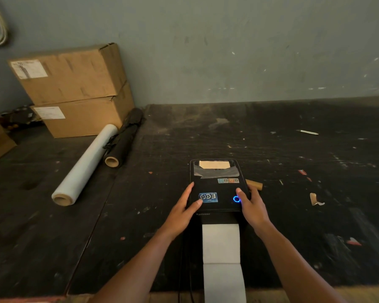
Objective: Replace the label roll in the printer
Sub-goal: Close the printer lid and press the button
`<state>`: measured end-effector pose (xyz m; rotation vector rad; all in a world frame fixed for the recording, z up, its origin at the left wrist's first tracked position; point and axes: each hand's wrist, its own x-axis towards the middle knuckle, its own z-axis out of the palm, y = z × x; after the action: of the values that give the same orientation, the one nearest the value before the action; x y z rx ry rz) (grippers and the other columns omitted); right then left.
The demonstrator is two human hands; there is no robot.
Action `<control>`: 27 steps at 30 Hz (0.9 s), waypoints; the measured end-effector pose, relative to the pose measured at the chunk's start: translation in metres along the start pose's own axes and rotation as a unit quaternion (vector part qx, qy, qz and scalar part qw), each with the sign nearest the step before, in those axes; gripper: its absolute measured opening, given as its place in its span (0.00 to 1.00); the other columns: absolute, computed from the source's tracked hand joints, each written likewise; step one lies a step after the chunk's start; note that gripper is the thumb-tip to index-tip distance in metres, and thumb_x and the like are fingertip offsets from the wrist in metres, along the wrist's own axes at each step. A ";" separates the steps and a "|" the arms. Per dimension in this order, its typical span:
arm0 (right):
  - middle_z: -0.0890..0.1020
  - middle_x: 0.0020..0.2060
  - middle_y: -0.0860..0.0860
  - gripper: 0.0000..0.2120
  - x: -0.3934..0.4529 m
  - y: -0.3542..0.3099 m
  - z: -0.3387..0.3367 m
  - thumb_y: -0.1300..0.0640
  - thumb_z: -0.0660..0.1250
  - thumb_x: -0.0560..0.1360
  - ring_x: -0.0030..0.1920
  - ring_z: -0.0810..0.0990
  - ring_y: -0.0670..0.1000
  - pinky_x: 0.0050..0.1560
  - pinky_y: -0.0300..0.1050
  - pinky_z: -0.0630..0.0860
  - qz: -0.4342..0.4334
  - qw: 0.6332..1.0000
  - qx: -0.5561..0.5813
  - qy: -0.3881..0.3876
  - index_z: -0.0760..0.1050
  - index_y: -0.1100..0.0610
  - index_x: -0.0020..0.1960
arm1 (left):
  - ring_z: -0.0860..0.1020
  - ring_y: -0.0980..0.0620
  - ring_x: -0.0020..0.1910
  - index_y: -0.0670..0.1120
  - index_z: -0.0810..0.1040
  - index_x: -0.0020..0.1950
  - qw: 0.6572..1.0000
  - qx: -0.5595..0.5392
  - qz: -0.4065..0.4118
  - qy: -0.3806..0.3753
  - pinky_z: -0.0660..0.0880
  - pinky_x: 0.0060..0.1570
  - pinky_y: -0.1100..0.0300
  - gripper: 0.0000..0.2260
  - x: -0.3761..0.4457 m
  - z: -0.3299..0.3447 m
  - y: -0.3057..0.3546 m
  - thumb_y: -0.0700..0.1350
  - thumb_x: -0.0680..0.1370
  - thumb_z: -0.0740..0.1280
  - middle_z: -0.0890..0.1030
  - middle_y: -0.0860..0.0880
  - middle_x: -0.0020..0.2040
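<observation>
Two stacked cardboard boxes (74, 88) fill the upper left of the frame, against a grey-green wall (228, 51). A dark, scuffed table (293, 215) spreads across the whole lower half. On its left side lie a roll of clear stretch film (85, 165) and, just beside it, a black roll (125, 136) on a cardboard core.

A black label printer (217, 186) sits at the lower centre of the frame, lid closed, with a blue ring light glowing near its front right corner. A strip of white labels (222, 259) runs out of its front slot down to the bottom edge of the frame.

Both hands rest on the printer's lid. The left hand (184, 211) lies flat along the left edge, fingers straight, thumb on a blue sticker. The right hand (253, 206) wraps the right edge, thumb on top beside the light, fingers curled down the side.

An empty cardboard core (255, 184) lies just right of the printer, behind the right hand. A torn cardboard scrap (314, 199) lies farther right.
</observation>
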<state>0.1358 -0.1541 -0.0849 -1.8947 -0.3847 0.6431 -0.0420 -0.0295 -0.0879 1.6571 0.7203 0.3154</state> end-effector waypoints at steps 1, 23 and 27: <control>0.66 0.71 0.54 0.30 0.000 0.000 0.000 0.46 0.61 0.77 0.70 0.66 0.56 0.66 0.58 0.66 -0.001 1.000 0.001 0.000 0.54 0.50 0.75 | 0.60 0.48 0.75 0.74 0.53 0.71 1.000 -0.002 0.000 -0.002 0.62 0.71 0.44 0.27 0.000 0.000 0.000 0.59 0.78 0.63 0.58 0.52 0.78; 0.66 0.71 0.54 0.30 0.002 0.001 0.001 0.45 0.60 0.77 0.70 0.66 0.56 0.66 0.57 0.66 -0.006 1.000 -0.010 0.007 0.55 0.50 0.75 | 0.60 0.48 0.75 0.71 0.54 0.72 1.000 -0.003 0.005 0.007 0.63 0.71 0.46 0.26 0.001 0.001 -0.002 0.58 0.78 0.62 0.58 0.52 0.78; 0.66 0.71 0.54 0.29 0.003 0.002 0.001 0.45 0.60 0.77 0.70 0.65 0.56 0.66 0.57 0.66 -0.006 1.000 -0.012 0.007 0.55 0.49 0.74 | 0.61 0.48 0.75 0.70 0.54 0.73 1.000 -0.005 0.004 0.008 0.63 0.72 0.44 0.26 0.001 0.001 -0.001 0.57 0.79 0.63 0.58 0.51 0.78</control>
<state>0.1373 -0.1529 -0.0874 -1.9174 -0.3952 0.6199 -0.0408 -0.0301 -0.0892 1.6501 0.7240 0.3374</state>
